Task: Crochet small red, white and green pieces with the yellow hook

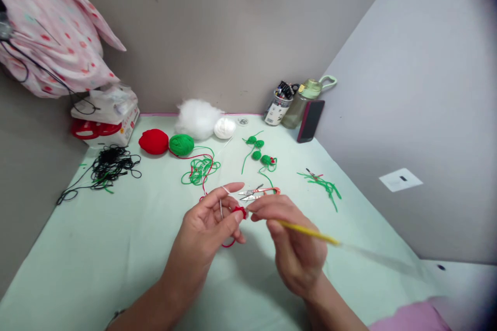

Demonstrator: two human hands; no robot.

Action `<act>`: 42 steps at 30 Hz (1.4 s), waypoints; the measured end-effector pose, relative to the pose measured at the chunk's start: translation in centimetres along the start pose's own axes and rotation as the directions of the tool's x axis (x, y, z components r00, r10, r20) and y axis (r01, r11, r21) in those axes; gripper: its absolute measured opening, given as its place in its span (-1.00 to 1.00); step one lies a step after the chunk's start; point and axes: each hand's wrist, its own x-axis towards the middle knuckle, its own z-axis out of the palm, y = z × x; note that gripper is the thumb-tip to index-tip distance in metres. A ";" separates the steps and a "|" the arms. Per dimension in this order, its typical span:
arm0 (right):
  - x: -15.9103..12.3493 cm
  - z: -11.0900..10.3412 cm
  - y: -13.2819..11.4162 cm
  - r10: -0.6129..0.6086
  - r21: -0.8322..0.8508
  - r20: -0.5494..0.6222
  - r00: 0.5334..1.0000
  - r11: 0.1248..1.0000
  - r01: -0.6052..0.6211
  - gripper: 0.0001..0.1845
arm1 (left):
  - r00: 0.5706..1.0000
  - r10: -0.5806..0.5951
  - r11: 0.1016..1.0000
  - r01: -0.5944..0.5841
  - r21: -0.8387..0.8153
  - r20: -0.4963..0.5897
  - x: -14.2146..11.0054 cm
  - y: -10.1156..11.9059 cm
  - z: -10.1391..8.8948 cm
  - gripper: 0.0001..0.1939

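Note:
My left hand [212,222] pinches a small red crochet piece [239,211] between thumb and fingers. White yarn [221,209] runs over its raised index finger, and a red strand hangs below. Closed round a yellow-handled crochet hook [308,230] is my right hand [295,243]; the hook's tip is at the red piece, partly hidden by the fingers. The far end of the hook is blurred. Just beyond the hands lie orange-handled scissors [260,192]. Behind them are small green crocheted balls [257,155] with green tails.
At the back are a red yarn ball [154,141], a green yarn ball [181,145], a white yarn ball [224,128] and white stuffing [198,118]. Tangled black yarn [111,165] lies left, green scraps [322,186] right. A phone [310,121] leans by a bottle [297,106] and pen cup [278,107].

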 end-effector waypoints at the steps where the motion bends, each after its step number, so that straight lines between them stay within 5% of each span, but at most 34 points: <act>1: -0.1 0.1 0.0 -0.100 -0.117 0.038 0.994 0.988 0.104 -0.74 | 0.999 0.024 1.000 -0.024 0.002 -0.025 0.0 -0.2 0.0 -0.65; 4: -0.5 0.5 0.0 -0.282 -0.395 0.117 0.952 0.867 0.305 -0.72 | 0.996 0.048 0.998 -0.050 -0.032 -0.075 -0.1 -0.5 0.2 -0.57; 7: -0.8 0.8 0.1 -0.247 -0.419 0.041 0.968 0.875 0.241 -0.64 | 0.995 -0.099 0.984 0.103 -0.148 0.028 0.0 -0.3 0.2 -0.45; 11: -0.3 0.6 0.3 0.028 -0.043 -0.156 0.987 0.998 -0.035 -0.72 | 0.970 -0.208 0.937 0.234 -0.258 0.125 0.3 0.7 -0.1 -0.47; 14: 0.4 0.6 0.5 0.221 0.317 -0.128 0.967 0.933 -0.171 -0.77 | 0.982 -0.164 0.952 0.181 -0.246 0.090 0.4 0.9 -0.2 -0.52; 16: 0.6 0.8 0.5 0.224 0.299 -0.094 0.970 0.936 -0.187 -0.80 | 0.987 -0.141 0.968 0.152 -0.201 0.071 0.3 0.6 0.0 -0.55; 20: 0.0 1.4 0.2 0.059 0.006 -0.101 0.993 0.998 -0.058 -0.68 | 0.997 -0.077 0.986 0.080 -0.147 0.024 0.1 -0.3 0.3 -0.53; 24: -0.4 1.2 0.2 -0.034 -0.113 -0.079 0.996 0.993 0.025 -0.62 | 0.982 -0.171 0.949 0.186 -0.254 0.079 0.4 0.0 0.1 -0.53; 27: 0.1 0.7 0.5 0.135 0.099 -0.169 0.976 0.988 -0.119 -0.71 | 0.971 -0.210 0.916 0.235 -0.326 0.110 0.7 0.6 -0.3 -0.58; 30: 0.6 0.5 0.8 0.322 0.417 -0.128 0.938 0.876 -0.244 -0.79 | 0.983 -0.156 0.941 0.179 -0.288 0.099 0.7 0.8 -0.5 -0.61; 39: 0.8 0.4 0.9 0.485 0.599 0.031 0.874 0.691 -0.405 -0.82 | 0.985 -0.120 0.986 0.133 -0.101 0.122 0.3 0.1 -0.3 -0.59; 42: 0.8 0.0 0.6 0.465 0.588 0.039 0.885 0.705 -0.396 -0.76 | 0.989 -0.109 0.988 0.119 -0.097 0.104 0.2 0.3 -0.3 -0.63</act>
